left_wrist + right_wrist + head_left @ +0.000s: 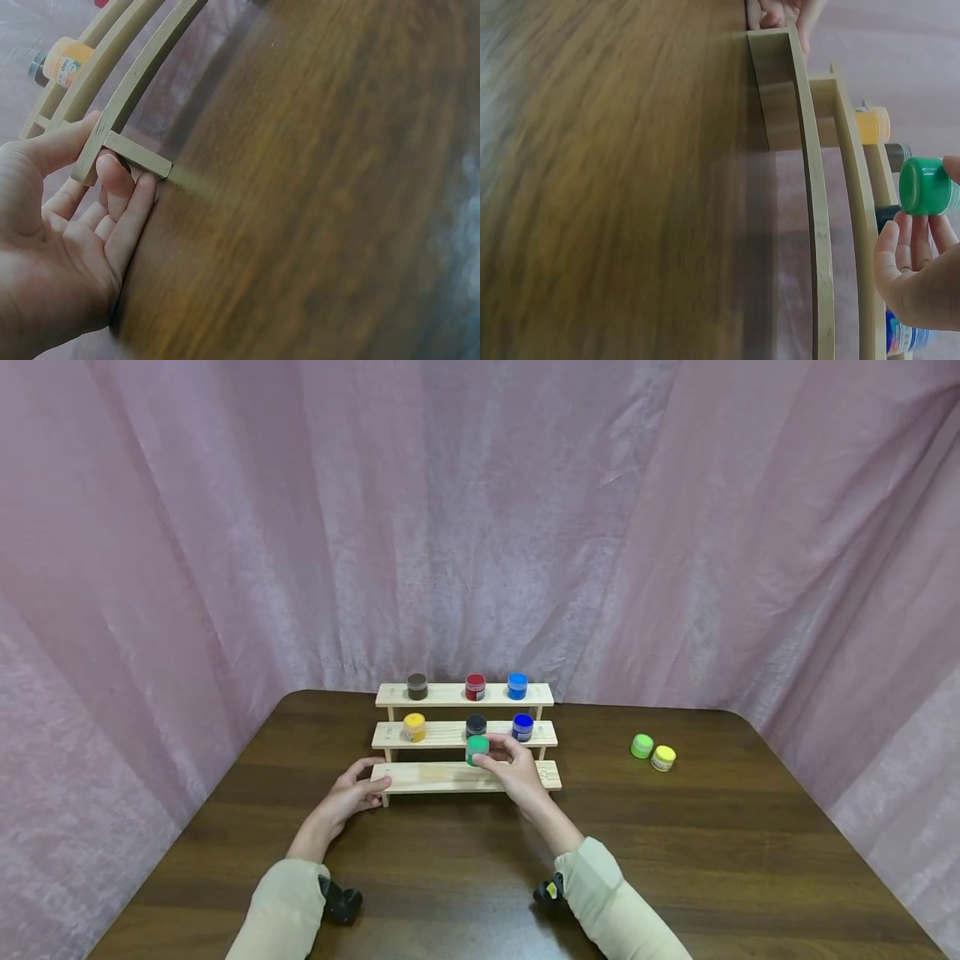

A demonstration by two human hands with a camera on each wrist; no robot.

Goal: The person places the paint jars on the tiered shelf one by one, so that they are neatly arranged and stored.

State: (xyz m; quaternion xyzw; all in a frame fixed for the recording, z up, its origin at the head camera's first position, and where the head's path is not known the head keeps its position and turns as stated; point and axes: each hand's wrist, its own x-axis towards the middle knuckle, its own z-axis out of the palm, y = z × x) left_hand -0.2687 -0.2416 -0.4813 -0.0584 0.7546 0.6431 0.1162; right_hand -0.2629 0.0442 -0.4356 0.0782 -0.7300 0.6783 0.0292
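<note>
A three-tier wooden rack (435, 777) stands at the back of the table. At its left end, my left hand (348, 795) grips the lowest shelf, thumb on top and fingers below, close to a short leg (139, 154). My right hand (519, 775) pinches a green paint jar (477, 750) between thumb and fingers, just above that lowest shelf. Behind it on the middle shelf are a yellow-orange jar (414, 727), a black jar (476, 726), partly hidden, and a dark blue jar (522, 727). The top shelf bears brown (417, 687), red (476, 687) and blue (517, 686) jars.
To the right of the rack, a light green jar (642, 746) and a yellow jar (663, 758) stand side by side on the brown wooden table (712, 852). A pink curtain (480, 527) hangs behind the table's far edge.
</note>
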